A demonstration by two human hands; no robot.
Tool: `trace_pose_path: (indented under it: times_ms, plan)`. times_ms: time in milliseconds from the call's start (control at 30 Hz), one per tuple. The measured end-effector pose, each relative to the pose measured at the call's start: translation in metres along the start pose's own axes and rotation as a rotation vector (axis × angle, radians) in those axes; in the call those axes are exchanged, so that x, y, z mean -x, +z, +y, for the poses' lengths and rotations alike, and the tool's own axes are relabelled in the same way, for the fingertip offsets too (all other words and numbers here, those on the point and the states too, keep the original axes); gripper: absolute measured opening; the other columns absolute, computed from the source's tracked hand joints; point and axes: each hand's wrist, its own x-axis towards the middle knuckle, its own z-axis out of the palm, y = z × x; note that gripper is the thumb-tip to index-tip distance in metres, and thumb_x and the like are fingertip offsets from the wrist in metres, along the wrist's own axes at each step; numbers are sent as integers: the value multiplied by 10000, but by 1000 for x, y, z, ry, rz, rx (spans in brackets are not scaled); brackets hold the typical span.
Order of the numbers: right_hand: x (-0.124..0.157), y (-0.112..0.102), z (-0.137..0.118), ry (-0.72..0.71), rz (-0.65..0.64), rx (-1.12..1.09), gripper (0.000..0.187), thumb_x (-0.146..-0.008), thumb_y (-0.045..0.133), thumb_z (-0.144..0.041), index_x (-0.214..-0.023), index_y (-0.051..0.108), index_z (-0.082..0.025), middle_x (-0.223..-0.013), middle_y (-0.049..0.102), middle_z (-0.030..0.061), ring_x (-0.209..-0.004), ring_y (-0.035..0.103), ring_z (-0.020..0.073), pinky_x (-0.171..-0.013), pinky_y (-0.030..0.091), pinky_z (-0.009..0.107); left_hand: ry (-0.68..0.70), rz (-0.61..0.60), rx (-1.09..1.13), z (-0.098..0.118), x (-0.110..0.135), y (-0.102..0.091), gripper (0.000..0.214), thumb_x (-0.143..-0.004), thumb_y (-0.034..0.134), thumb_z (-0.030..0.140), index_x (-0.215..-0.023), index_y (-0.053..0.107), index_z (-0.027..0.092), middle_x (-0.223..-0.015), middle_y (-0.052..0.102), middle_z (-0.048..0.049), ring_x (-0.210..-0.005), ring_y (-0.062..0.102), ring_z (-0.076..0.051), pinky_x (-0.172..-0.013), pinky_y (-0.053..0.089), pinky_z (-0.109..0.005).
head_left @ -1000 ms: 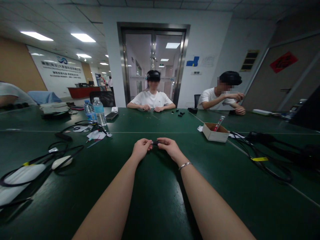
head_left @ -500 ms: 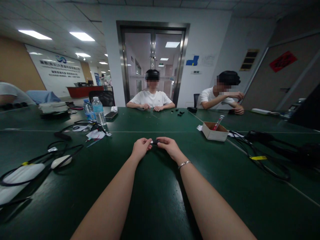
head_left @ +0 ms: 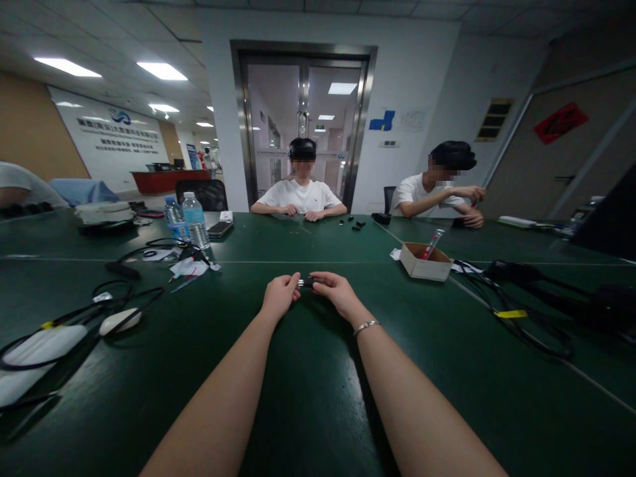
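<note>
Both my arms reach out over a dark green table [head_left: 308,397]. My left hand [head_left: 279,295] and my right hand [head_left: 336,292] meet near the table's middle, fingers pinched on the two ends of a small black part [head_left: 307,282] with a light metal tip toward the left. The part is held just above the tabletop. A thin silver bracelet [head_left: 366,326] circles my right wrist.
A small cardboard box [head_left: 422,261] with a red-tipped pen stands to the right, black cables [head_left: 521,311] beyond it. Left: two water bottles [head_left: 189,220], a phone [head_left: 220,228], papers, cables, a white mouse [head_left: 119,321]. Two people sit across the table, with small black parts [head_left: 355,225] lying before them.
None apart from a slight shift of the camera; both hands keep their pinch on the small part.
</note>
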Motion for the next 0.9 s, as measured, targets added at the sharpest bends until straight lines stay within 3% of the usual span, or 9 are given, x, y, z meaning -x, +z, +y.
trace_pose_path:
  times_ms: [333, 567, 900]
  plan:
    - [1, 1, -1, -7, 6, -7, 392, -598, 792, -252, -971, 698, -180, -943, 698, 61, -851, 644, 181, -847, 506, 338, -12, 9, -52, 5, 2, 1, 530, -831, 391, 627, -672, 597, 165, -549, 596, -22, -468, 513, -133, -497, 361, -242]
    - [3, 6, -8, -88, -2, 43, 375, -621, 766, -244, -981, 688, -177, -979, 687, 65, -874, 642, 182, -870, 493, 334, -34, 35, -72, 10, 4, -1, 550, -849, 344, 619, -623, 570, 172, -517, 566, -20, -448, 493, -139, -494, 345, -258]
    - [3, 5, -6, -47, 7, 23, 356, -641, 774, -216, -985, 690, -179, -996, 686, 66, -740, 652, 160, -750, 554, 323, 12, 40, -111, 8, 5, 1, 516, -846, 368, 609, -661, 578, 176, -558, 573, -16, -499, 510, -140, -511, 340, -254]
